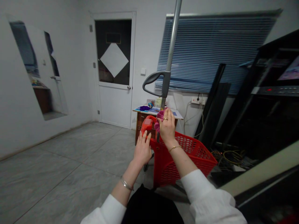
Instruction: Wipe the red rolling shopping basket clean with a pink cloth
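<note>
A red plastic shopping cart [164,165] with a perforated basket stands in front of me. My left hand [143,148] lies on its red handle [146,123], fingers stretched and spread; the thumb's underside is hidden. In my right hand [167,126] is a pink cloth [159,116], pressed close to the lower end of a tall grey metal pole [172,43]. Whether the cloth touches the pole or the cart handle's far part, I cannot tell. Above that hand, a grey looped grip [155,84] is fixed to the pole.
Behind the cart is a small desk [140,119] with a purple cloth [144,108] and papers on it. A white door [114,104] and blue window blinds [210,53] are on the far wall. Dark panels [212,96] and cables [235,156] are at right.
</note>
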`<control>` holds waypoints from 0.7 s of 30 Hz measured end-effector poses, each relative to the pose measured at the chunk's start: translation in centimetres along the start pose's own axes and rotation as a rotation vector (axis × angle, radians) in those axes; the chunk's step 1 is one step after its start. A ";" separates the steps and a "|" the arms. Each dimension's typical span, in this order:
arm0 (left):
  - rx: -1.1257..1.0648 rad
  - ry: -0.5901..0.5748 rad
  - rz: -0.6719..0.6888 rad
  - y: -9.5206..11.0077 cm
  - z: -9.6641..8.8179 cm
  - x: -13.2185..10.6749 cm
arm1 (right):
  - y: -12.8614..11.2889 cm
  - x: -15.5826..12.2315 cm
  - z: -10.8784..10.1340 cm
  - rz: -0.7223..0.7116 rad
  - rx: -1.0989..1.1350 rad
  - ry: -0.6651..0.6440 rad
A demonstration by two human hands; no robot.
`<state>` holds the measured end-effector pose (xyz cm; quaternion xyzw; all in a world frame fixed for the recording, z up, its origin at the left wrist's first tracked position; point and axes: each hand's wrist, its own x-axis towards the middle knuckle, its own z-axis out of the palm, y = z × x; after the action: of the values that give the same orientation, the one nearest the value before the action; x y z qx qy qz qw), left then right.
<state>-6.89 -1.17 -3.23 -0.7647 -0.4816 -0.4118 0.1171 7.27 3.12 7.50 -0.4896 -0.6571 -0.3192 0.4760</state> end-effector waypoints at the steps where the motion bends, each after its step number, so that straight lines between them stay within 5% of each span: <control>1: -0.002 -0.002 0.002 0.0 -0.1 0.0 | -0.2 -1.9 0.3 0.009 0.008 -0.013; 5: -0.011 -0.002 0.001 0.0 -0.1 0.2 | -0.6 -10.5 1.5 0.016 0.000 -0.078; 8: -0.012 0.001 0.002 -0.2 -0.1 0.3 | 0.1 -14.0 1.5 -0.014 -0.028 -0.115; 15: -0.004 -0.023 0.017 -0.4 -0.3 0.2 | 4.8 -15.2 0.2 -0.056 0.039 -0.151; 21: -0.024 0.003 0.009 -0.2 0.4 0.4 | 2.0 -13.6 1.6 0.087 -0.039 -0.071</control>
<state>-6.80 -0.61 -3.22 -0.7675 -0.4731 -0.4183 0.1105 9.57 0.52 -5.90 -0.5379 -0.6454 -0.2936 0.4560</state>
